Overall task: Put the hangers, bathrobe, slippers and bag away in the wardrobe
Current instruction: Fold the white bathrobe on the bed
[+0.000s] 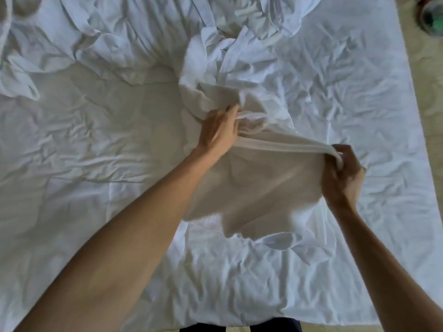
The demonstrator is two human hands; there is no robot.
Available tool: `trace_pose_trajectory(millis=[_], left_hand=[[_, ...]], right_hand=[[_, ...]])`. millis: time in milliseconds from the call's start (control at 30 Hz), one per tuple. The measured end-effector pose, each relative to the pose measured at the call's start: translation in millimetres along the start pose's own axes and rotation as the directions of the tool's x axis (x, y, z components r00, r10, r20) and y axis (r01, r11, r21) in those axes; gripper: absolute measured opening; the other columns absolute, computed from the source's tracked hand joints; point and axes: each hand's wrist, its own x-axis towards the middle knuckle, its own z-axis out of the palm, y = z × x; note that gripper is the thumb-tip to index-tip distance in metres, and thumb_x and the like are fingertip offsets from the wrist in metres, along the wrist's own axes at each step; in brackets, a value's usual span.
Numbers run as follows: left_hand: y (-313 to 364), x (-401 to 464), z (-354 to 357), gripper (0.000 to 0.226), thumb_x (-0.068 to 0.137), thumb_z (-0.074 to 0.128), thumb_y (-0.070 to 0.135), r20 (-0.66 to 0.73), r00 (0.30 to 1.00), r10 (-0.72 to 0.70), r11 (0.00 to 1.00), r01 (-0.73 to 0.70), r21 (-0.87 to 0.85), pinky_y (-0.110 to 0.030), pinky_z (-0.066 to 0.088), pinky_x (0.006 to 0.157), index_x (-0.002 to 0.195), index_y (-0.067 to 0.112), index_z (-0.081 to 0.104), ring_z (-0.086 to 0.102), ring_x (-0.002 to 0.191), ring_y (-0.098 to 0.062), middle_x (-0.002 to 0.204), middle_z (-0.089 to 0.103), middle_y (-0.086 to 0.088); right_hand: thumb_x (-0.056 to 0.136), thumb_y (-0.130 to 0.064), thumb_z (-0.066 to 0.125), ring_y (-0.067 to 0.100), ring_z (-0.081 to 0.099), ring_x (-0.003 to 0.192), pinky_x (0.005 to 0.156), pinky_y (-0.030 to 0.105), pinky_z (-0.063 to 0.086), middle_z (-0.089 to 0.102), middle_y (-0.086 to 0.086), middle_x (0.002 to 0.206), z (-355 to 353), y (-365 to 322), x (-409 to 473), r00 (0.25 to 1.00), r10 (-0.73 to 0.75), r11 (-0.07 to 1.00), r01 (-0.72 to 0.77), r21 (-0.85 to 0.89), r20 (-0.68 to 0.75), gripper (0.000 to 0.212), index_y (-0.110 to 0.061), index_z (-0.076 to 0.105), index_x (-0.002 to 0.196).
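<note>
A white waffle-weave bathrobe (259,188) lies partly lifted over the middle of the bed. My left hand (219,130) grips its bunched collar edge, fingers curled into the cloth. My right hand (342,173) pinches the same thick edge farther right, so the band is stretched taut between both hands. The rest of the robe trails up the bed toward the crumpled sheets. No hangers, slippers or bag are visible.
The bed (96,164) is covered by a wrinkled white sheet. A rumpled duvet (119,32) fills the far side, and another white cloth piece (19,77) lies far left. Beige carpet (429,80) runs along the right, with a round object (431,15) at the top corner.
</note>
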Motion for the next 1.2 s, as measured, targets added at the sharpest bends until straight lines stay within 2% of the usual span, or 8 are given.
trace_pose_trajectory(millis=[133, 267, 367, 467, 600, 733, 867, 1200], left_hand=[[101.9, 17.1, 11.2, 0.024, 0.099, 0.054, 0.022, 0.044, 0.994, 0.105, 0.988, -0.099, -0.118, -0.040, 0.052, 0.067, 0.119, 0.011, 0.059, 0.071, 0.084, -0.033, 0.095, 0.073, -0.010], [160.3, 9.4, 39.4, 0.021, 0.095, 0.061, 0.021, 0.128, 0.955, 0.267, 0.953, -0.242, -0.180, -0.036, 0.053, 0.069, 0.114, 0.012, 0.062, 0.073, 0.088, -0.030, 0.097, 0.075, -0.007], [155.8, 0.9, 54.6, 0.031, 0.088, 0.070, 0.019, 0.148, 0.923, 0.355, 0.905, -0.300, -0.301, -0.038, 0.048, 0.086, 0.118, 0.013, 0.065, 0.069, 0.099, -0.029, 0.108, 0.074, -0.006], [122.2, -16.9, 47.7, 0.059, 0.073, 0.070, 0.018, 0.004, 0.928, 0.372, 0.848, -0.338, -0.407, -0.040, 0.038, 0.106, 0.131, 0.012, 0.061, 0.056, 0.121, -0.025, 0.130, 0.062, -0.006], [52.4, -50.7, 37.0, 0.074, 0.076, 0.069, 0.027, -0.121, 0.991, -0.058, 0.909, 0.003, -0.416, -0.047, 0.037, 0.107, 0.143, 0.006, 0.044, 0.045, 0.130, -0.029, 0.141, 0.047, -0.012], [7.8, -58.7, 58.0, 0.102, 0.070, 0.074, 0.070, 0.395, 0.843, -0.366, 0.829, 0.488, -0.273, -0.047, 0.034, 0.113, 0.147, 0.017, 0.033, 0.043, 0.133, -0.028, 0.145, 0.046, -0.006], [2.4, -54.7, 72.1, 0.072, 0.071, 0.072, 0.073, 0.503, 0.782, -0.368, 0.812, 0.534, -0.236, -0.043, 0.052, 0.095, 0.115, 0.016, 0.064, 0.066, 0.107, -0.027, 0.110, 0.071, -0.002], [-34.8, -75.6, 48.9, 0.053, 0.090, 0.056, 0.062, 0.325, 0.902, -0.283, 0.883, 0.377, -0.280, -0.040, 0.054, 0.064, 0.084, 0.011, 0.065, 0.068, 0.071, -0.033, 0.071, 0.068, -0.008]], right_hand=[[0.091, -0.025, 0.053, 0.009, 0.031, 0.054, 0.055, 0.033, 0.030, 0.036, 0.000, 0.055, -29.8, 20.3, -10.6, 0.963, 0.229, 0.973, -0.221, 0.070, -0.142, 0.032, -0.033, 0.050, 0.060], [0.089, -0.022, 0.055, 0.009, 0.027, 0.053, 0.052, 0.033, 0.027, 0.032, -0.006, 0.051, -37.7, 38.2, -33.4, 0.954, 0.285, 0.957, -0.279, 0.080, -0.091, 0.039, -0.034, 0.045, 0.053], [0.086, -0.036, 0.053, 0.013, 0.039, 0.061, 0.059, 0.033, 0.033, 0.042, -0.006, 0.061, -40.5, 47.8, -39.7, 0.965, 0.261, 0.965, -0.260, 0.041, -0.028, 0.020, -0.023, 0.056, 0.070], [0.083, -0.043, 0.058, 0.016, 0.053, 0.085, 0.075, 0.032, 0.042, 0.057, 0.001, 0.098, -44.1, 39.3, -34.0, 0.998, 0.059, 0.998, -0.060, 0.027, 0.034, 0.039, -0.015, 0.064, 0.109], [0.080, -0.040, 0.072, 0.029, 0.051, 0.113, 0.096, 0.036, 0.039, 0.053, 0.009, 0.123, -20.9, 8.4, 8.9, 0.937, -0.341, 0.920, 0.349, -0.178, 0.078, 0.057, -0.009, 0.060, 0.125], [0.074, -0.055, 0.073, 0.029, 0.055, 0.111, 0.099, 0.043, 0.039, 0.063, 0.005, 0.118, 34.0, -13.3, 60.9, 0.868, -0.370, 0.801, 0.479, -0.360, 0.332, 0.060, -0.016, 0.067, 0.119], [0.083, -0.031, 0.060, 0.031, 0.066, 0.078, 0.075, 0.031, 0.039, 0.070, 0.007, 0.080, 74.5, -24.8, 94.5, 0.820, -0.309, 0.737, 0.527, -0.423, 0.483, 0.022, -0.012, 0.071, 0.085], [0.083, -0.040, 0.041, 0.038, 0.061, 0.095, 0.070, 0.041, 0.043, 0.069, 0.015, 0.101, 41.2, -55.6, 187.3, 0.989, -0.115, 0.941, 0.078, -0.328, -0.094, 0.035, -0.014, 0.059, 0.099]])
